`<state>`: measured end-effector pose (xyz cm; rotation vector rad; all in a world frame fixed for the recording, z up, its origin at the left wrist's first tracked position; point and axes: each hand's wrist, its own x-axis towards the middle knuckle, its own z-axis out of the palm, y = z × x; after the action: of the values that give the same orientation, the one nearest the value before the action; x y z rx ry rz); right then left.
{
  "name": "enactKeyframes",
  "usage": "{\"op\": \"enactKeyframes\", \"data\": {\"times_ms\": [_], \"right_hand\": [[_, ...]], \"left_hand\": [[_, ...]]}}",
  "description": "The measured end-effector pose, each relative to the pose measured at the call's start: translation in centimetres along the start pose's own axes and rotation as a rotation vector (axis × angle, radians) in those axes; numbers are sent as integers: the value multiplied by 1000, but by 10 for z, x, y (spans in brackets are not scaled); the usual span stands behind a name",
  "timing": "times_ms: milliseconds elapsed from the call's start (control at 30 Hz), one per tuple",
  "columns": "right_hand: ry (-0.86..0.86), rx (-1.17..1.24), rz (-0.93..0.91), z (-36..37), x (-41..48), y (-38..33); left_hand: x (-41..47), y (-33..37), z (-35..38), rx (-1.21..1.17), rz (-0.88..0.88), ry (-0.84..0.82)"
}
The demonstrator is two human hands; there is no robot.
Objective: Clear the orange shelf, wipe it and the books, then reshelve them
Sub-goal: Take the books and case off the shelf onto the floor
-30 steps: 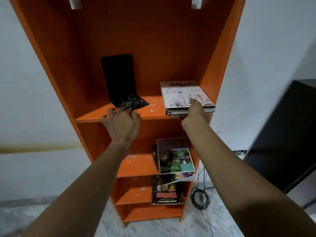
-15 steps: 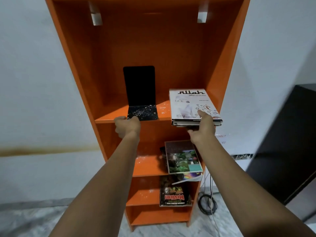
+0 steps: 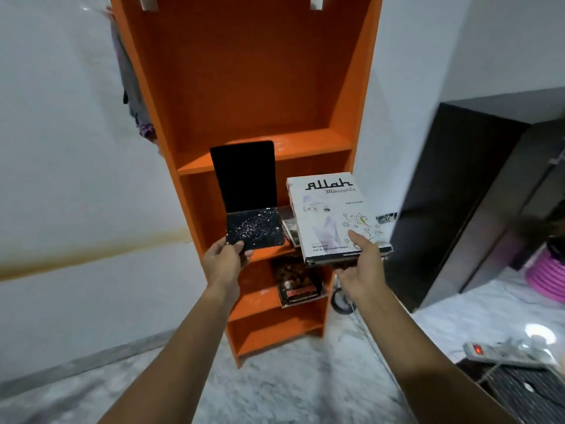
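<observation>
The tall orange shelf [image 3: 266, 87] stands against the white wall. My left hand [image 3: 224, 260] grips the base of a black L-shaped bookend [image 3: 247, 194], speckled with white dust, held in front of the shelf. My right hand [image 3: 363, 270] holds a small stack of books, topped by a white book [image 3: 333, 215] titled "Allah", also off the shelf. The top board [image 3: 269, 148] is bare and dusty. More books lie on lower boards: one partly hidden behind the stack [image 3: 289, 221], and a dark one with red lettering [image 3: 298, 284].
A dark cabinet [image 3: 464, 191] stands to the right. A power strip with a red light [image 3: 501, 351] and a cable coil [image 3: 339, 301] lie on the marbled floor. Cloth [image 3: 134, 96] hangs left of the shelf. A pink object [image 3: 547, 270] sits far right.
Both hands closed on the bookend and the book stack, then pulled them off the top board toward me and down. The camera drew back.
</observation>
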<state>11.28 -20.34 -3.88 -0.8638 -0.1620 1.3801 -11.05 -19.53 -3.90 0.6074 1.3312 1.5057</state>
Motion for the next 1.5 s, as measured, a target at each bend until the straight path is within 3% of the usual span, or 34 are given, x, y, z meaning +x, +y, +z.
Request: {"op": "enactKeyframes", "data": {"times_ms": [233, 433, 533, 700, 867, 1033, 1233, 1367, 1500], "right_hand": [[178, -132, 180, -79, -10, 68], [414, -224, 372, -189, 49, 148], [484, -339, 501, -261, 107, 199], [479, -455, 565, -400, 218, 316], [472, -380, 617, -522, 323, 418], [433, -188, 566, -583, 388, 498], [455, -174, 624, -621, 395, 535], [589, -448, 585, -621, 395, 544], [717, -669, 667, -604, 384, 524]], "left_hand": [[-2, -104, -55, 61, -276, 160], [15, -226, -85, 74, -490, 319], [46, -327, -101, 60, -595, 437], [115, -543, -134, 55, -713, 561], [166, -729, -172, 15, -665, 586], [195, -848, -200, 47, -592, 596], [203, -899, -218, 221, -598, 649], [206, -898, -223, 729, -630, 684], [205, -872, -209, 918, -684, 567]]}}
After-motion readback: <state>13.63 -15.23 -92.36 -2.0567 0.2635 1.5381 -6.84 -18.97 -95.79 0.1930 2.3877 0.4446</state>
